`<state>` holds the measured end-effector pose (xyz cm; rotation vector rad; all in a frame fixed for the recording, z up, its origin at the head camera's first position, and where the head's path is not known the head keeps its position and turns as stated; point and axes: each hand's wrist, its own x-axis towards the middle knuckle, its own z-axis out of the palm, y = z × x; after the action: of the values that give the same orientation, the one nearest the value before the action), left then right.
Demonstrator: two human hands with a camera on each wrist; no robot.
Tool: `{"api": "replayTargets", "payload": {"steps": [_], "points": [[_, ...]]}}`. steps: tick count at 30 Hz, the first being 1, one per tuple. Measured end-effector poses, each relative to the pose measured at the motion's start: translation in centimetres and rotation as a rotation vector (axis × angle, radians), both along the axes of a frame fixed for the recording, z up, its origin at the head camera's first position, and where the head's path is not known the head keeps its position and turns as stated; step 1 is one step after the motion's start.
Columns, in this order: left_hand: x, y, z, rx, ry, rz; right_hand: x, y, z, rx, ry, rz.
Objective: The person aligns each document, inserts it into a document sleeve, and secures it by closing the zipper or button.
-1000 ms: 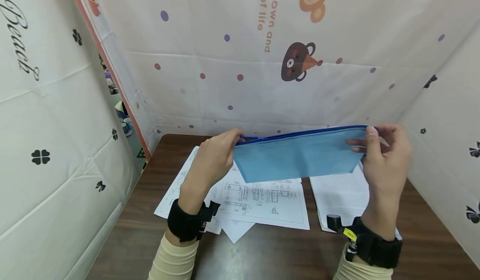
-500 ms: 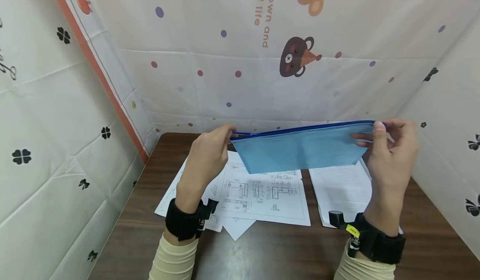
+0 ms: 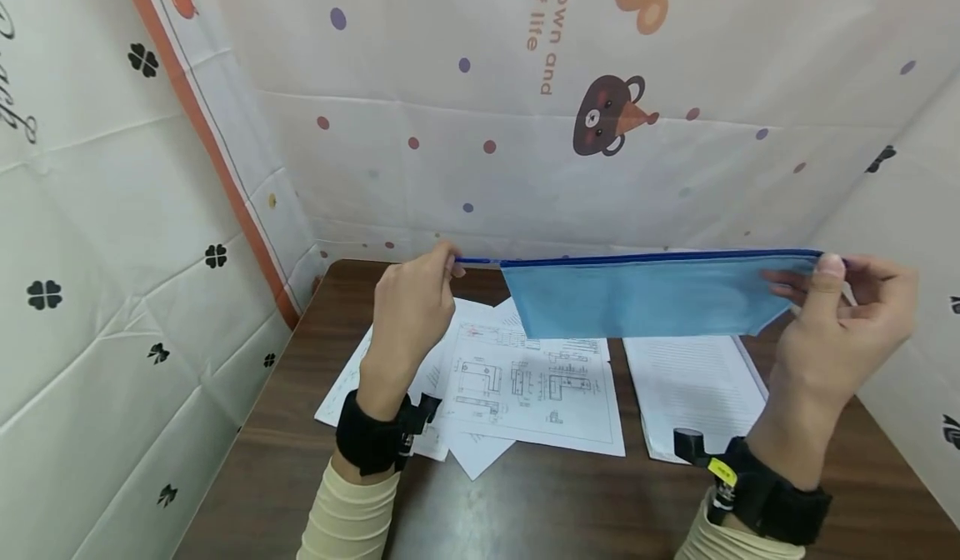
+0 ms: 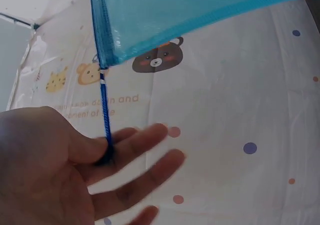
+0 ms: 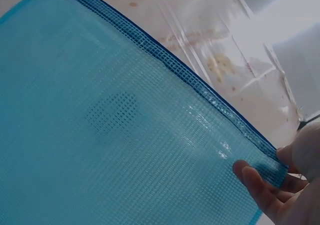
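Pouch: a blue mesh pouch held flat in the air above the surface, its dark blue zip edge on top and level, stretched between the two hands.
Cord: a thin dark blue cord runs out of the pouch's left corner, taut, to the left hand.
Left hand: the left hand sits left of the pouch, apart from its cloth; thumb and forefinger pinch the cord's end, and in the left wrist view the other fingers lie loosely spread.
Right hand: the right hand pinches the pouch's right top corner, thumb on the near face, fingertips curled against the mesh by the zip edge.
Drawing: a sheet with line drawings lies flat on the surface below the pouch, on top of other loose sheets.
Text sheets: a stack of printed pages lies just right of the drawing, below the pouch's right half.
Backdrop: a cloth with bears and dots hangs behind the pouch.
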<state>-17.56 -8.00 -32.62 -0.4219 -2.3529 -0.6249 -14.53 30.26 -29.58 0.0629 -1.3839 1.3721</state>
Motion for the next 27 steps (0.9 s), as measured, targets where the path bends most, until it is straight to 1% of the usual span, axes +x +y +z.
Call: {"api": "replayTargets", "payload": {"steps": [1, 3, 5, 7, 8, 10, 11, 12, 14, 16, 18, 20, 22, 24, 26, 27], "points": [[0.0, 0.0, 0.0, -0.003, -0.025, 0.010, 0.0, -0.1, 0.1, -0.013, 0.023, 0.012], [0.0, 0.1, 0.1, -0.012, -0.103, 0.024, 0.0, -0.5, 0.4, -0.010, 0.050, 0.020], [0.2, 0.0, 0.1, -0.053, -0.221, 0.027, 0.1, -1.2, 0.8, 0.003, 0.069, 0.030], [0.4, 0.1, 0.1, -0.092, -0.369, -0.008, 0.3, -2.2, 1.2, 0.005, 0.092, 0.058], [0.5, 0.3, 0.1, -0.113, -0.428, -0.029, 0.3, -2.8, 1.3, 0.033, 0.101, 0.057], [0.7, 0.8, 0.0, -0.145, -0.491, -0.083, 0.4, -3.8, 1.4, 0.076, 0.123, 0.092], [0.7, 1.1, 0.0, -0.142, -0.499, -0.117, 0.5, -4.2, 1.5, 0.097, 0.131, 0.115], [0.7, 1.5, 0.0, -0.138, -0.485, -0.154, 0.5, -4.7, 1.5, 0.122, 0.133, 0.132], [0.9, 2.5, 0.2, -0.126, -0.419, -0.235, 0.5, -5.3, 1.3, 0.169, 0.139, 0.169], [1.1, 3.4, 0.3, -0.106, -0.355, -0.342, 0.5, -5.8, 1.2, 0.211, 0.145, 0.198], [1.4, 4.2, 0.3, -0.111, -0.282, -0.440, 0.5, -6.0, 1.0, 0.245, 0.160, 0.222], [1.6, 4.9, 0.3, -0.131, -0.191, -0.503, 0.4, -6.2, 0.9, 0.272, 0.175, 0.246], [1.7, 5.5, 0.2, -0.161, -0.087, -0.523, 0.4, -6.4, 0.9, 0.297, 0.187, 0.267], [1.8, 5.8, 0.1, -0.171, -0.009, -0.527, 0.4, -6.8, 0.9, 0.292, 0.203, 0.301], [1.8, 5.9, -0.1, -0.152, 0.032, -0.534, 0.5, -7.3, 0.9, 0.290, 0.200, 0.284], [1.8, 5.8, -0.1, -0.134, 0.037, -0.535, 0.6, -7.6, 0.8, 0.287, 0.194, 0.273]]}}
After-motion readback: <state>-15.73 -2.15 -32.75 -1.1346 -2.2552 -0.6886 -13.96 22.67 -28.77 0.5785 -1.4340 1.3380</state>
